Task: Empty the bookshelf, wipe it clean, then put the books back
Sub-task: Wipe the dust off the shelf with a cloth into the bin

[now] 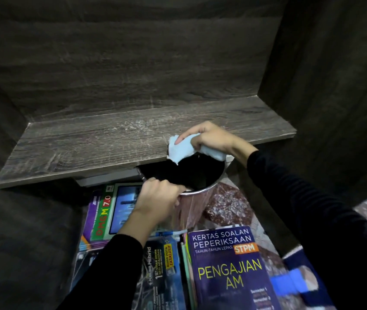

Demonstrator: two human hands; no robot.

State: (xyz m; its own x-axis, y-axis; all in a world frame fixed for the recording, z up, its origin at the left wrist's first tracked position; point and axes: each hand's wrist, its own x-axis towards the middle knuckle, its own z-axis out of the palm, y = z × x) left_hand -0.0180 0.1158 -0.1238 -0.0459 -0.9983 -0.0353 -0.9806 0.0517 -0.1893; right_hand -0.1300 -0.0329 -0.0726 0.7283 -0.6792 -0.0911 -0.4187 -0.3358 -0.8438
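Books (pixel 102 211) lie stacked on the floor, clear of the shelf (pixel 88 146). The left grip (pixel 157 195) is clamped on the rim of the metal container (pixel 209 186), holding it under the shelf's front edge, probably to catch dust. The right grip (pixel 209 137) bunches the cloth (pixel 182 148) at that edge.

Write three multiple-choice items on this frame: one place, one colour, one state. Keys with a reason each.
1. Where is the cloth?
A) at the front edge of the shelf board, over the metal container
B) down inside the container
C) flat mid-shelf

2. Cloth colour?
A) red
B) light blue
C) black

3. The left hand is:
A) flat on the shelf board
B) holding the cloth
C) gripping the container's rim

Answers:
1 A, the right hand holds it bunched at the board's edge.
2 B, it shows pale blue against the dark wood.
3 C, its fingers curl over the rim.
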